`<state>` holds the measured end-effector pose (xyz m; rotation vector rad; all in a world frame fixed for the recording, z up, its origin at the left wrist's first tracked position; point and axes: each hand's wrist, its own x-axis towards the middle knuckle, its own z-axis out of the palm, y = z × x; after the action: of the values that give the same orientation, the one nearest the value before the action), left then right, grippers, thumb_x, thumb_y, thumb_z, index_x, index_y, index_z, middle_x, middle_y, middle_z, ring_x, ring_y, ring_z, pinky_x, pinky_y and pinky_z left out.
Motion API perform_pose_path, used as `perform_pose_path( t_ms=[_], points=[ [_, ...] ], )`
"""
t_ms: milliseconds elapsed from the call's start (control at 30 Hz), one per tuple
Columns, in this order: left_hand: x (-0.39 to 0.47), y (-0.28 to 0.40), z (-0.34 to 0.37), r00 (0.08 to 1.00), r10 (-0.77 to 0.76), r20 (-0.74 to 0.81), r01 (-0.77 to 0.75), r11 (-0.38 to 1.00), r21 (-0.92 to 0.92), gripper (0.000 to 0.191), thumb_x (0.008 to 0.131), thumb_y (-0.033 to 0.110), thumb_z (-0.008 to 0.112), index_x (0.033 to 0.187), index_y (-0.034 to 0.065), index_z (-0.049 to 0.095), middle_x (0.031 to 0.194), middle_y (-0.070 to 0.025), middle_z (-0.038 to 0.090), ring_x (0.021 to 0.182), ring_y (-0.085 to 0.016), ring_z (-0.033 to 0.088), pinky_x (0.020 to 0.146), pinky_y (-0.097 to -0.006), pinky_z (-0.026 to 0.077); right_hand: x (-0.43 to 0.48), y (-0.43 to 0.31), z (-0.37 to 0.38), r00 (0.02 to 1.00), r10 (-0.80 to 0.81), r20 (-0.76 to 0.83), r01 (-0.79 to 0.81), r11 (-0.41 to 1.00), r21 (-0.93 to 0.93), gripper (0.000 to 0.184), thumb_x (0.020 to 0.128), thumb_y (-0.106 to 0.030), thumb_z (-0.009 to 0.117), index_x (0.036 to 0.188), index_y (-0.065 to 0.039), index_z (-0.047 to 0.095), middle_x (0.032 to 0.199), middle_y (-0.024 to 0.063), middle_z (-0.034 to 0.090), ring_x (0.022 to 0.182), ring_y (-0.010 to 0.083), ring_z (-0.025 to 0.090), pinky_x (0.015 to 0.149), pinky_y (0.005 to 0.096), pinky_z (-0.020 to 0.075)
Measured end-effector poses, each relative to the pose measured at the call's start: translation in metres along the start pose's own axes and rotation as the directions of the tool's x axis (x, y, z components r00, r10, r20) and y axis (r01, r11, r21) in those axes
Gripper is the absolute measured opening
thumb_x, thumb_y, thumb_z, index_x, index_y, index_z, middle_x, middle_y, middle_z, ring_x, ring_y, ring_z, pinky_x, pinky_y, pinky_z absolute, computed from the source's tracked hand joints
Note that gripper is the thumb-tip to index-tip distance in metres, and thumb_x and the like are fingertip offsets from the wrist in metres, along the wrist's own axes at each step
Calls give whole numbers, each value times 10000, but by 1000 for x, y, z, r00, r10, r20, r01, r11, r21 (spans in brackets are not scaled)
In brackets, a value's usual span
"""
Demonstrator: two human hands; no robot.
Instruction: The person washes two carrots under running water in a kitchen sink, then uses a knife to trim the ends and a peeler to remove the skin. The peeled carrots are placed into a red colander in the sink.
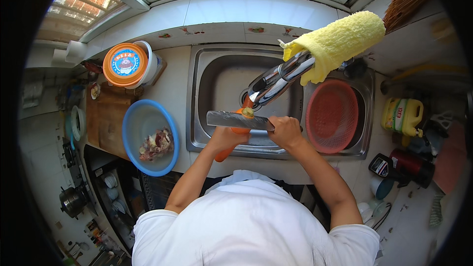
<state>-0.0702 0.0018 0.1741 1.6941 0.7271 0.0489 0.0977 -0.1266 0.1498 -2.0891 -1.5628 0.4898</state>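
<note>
My left hand [228, 138] grips orange carrots over the front of the steel sink [218, 81]; there appear to be two. The thick end of one carrot [223, 154] sticks out below the hand, towards me. A yellowish-green crown end [247, 112] shows just above the blade. My right hand [285, 131] is closed around the handle of a cleaver [231, 119]. Its wet blade lies across the carrots, pointing left. The chrome faucet [277, 81], with a yellow towel [336, 46] wrapped over it, hangs above and hides part of the sink.
Left of the sink stands a blue-rimmed basin [129, 144] holding raw meat pieces [158, 144]. Behind it are a wooden cutting board [105, 118] and an orange-lidded tub [125, 62]. A red plastic colander [332, 114] sits in the right bowl, near a yellow detergent jug [402, 116].
</note>
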Motion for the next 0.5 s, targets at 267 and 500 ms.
perform_pose_path(
  t_ms=[267, 500],
  points=[
    [-10, -18, 0, 996, 94, 3, -94, 992, 87, 372, 674, 100, 714, 1023, 58, 592, 957, -75, 612, 884, -209, 584, 818, -323, 455, -10, 0, 10, 1000, 1, -18, -1, 1000, 18, 79, 688, -122, 579, 629, -77, 554, 576, 170, 589, 559, 361, 607, 534, 460, 479],
    [-13, -11, -2, 1000, -14, -27, 13, 1000, -23, 483, 632, 86, 746, 1074, 22, 563, 947, -64, 614, 868, -180, 585, 807, -315, 464, -12, 5, 10, 999, 46, -4, -47, 999, -7, 85, 710, -130, 567, 653, -73, 591, 588, 179, 594, 569, 366, 609, 546, 462, 484]
  ],
)
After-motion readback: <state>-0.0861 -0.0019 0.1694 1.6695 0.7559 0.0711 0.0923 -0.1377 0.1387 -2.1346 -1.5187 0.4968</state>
